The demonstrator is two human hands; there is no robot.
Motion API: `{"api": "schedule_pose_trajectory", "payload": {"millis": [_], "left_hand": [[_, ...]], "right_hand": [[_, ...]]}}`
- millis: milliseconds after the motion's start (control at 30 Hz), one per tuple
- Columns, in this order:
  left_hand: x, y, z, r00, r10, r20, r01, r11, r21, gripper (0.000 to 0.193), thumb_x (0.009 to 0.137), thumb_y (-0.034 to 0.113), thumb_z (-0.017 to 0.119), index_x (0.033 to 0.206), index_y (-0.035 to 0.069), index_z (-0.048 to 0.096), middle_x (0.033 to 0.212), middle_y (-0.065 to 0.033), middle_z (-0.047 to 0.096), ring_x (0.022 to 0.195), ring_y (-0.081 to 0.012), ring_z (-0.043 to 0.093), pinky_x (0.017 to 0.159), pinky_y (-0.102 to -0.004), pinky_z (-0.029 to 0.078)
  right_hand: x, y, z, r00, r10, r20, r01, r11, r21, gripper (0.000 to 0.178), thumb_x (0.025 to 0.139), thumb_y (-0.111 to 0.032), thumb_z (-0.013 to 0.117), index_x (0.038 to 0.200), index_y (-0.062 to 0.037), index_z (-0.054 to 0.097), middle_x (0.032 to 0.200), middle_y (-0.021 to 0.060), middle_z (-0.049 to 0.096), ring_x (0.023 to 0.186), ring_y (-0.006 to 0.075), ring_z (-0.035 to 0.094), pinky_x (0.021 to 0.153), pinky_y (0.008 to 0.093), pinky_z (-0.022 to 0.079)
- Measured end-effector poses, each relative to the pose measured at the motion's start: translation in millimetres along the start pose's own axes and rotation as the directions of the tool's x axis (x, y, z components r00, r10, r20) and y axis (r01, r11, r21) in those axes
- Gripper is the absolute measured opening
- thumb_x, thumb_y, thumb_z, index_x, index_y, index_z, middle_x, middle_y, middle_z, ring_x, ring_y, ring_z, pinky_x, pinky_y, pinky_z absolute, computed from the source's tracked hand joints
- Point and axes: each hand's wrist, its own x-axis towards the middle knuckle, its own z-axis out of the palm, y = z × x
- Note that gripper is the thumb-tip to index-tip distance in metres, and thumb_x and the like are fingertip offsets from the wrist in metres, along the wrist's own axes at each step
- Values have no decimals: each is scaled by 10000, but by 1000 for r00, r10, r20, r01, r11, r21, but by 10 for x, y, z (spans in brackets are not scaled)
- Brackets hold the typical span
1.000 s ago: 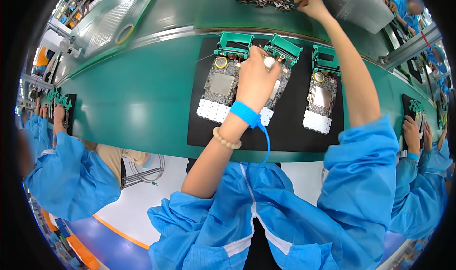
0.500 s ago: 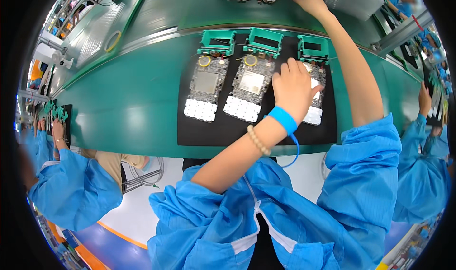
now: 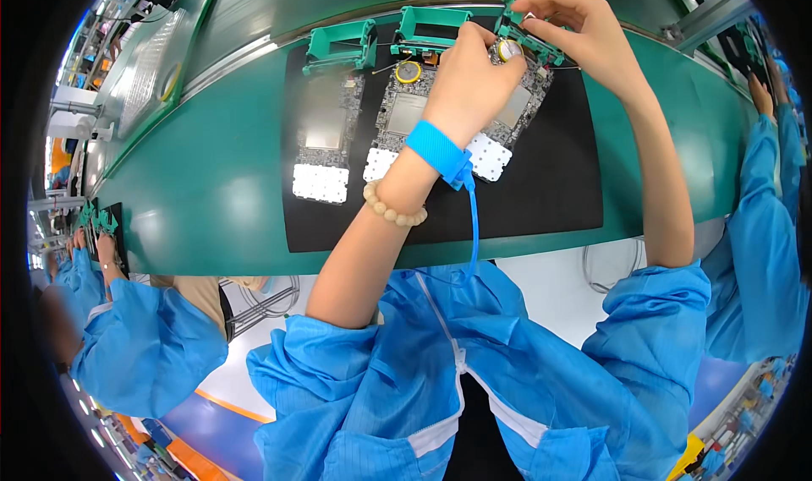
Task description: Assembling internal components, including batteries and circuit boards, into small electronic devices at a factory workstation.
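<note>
Three grey circuit boards lie in a row, each with a green plastic frame at its far end. The right circuit board [image 3: 526, 102] is tilted, its far end leaning right. My left hand [image 3: 474, 88] is closed at this board's left edge, fingertips partly hidden, thumb beside a round coin cell [image 3: 510, 50]. Over the right green frame [image 3: 545, 50], my right hand [image 3: 584, 37] pinches a small pale-and-dark piece [image 3: 529, 18] between thumb and forefinger. My left hand partly covers the middle circuit board [image 3: 397, 113]. The left circuit board [image 3: 326, 122] lies apart from both hands.
A black mat [image 3: 537, 202] lies under the boards on the green table [image 3: 203, 168]. From my left wristband [image 3: 436, 149] a blue cord hangs toward my lap. A metal rail [image 3: 338, 14] runs behind the frames. Co-workers in blue [image 3: 152, 337] sit at both sides.
My right hand has come back from the pile of small pieces to the right board's frame. My left hand has moved to that board's far end, and the board has turned.
</note>
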Motion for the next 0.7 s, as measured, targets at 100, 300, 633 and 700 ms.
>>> {"api": "schedule_pose_trajectory", "payload": {"millis": [100,300,633,700], "left_hand": [[-21,76,-9,997,32,-65,-36,998,-56,398,732,238,657,919,-59,467,784,-210,595,727,-339,587,681,-397,463],[-42,25,-2,998,-9,-54,-1,985,-172,407,734,263,675,907,-35,457,673,-127,529,562,-207,495,553,-351,423],[-109,116,-29,994,-42,-103,19,976,-216,379,749,224,689,910,-27,455,679,-88,528,584,-156,483,528,-317,395],[-124,135,-8,993,-43,-108,6,948,-317,356,761,186,685,927,-33,459,692,-89,545,592,-152,490,537,-313,406]], "right_hand": [[-96,56,-23,1000,-4,-23,3,1000,-21,138,826,-52,612,949,3,640,899,19,627,809,85,563,754,231,454],[-86,-154,107,975,158,-155,-162,987,-16,85,754,-9,653,834,20,660,768,53,641,735,94,579,662,226,450],[-221,-422,83,968,48,-247,-70,994,-81,100,728,3,659,826,23,665,792,79,653,735,134,586,658,245,443],[-233,-418,91,962,69,-263,-82,996,-37,102,729,6,656,829,22,665,791,81,653,736,135,585,652,245,441]]}}
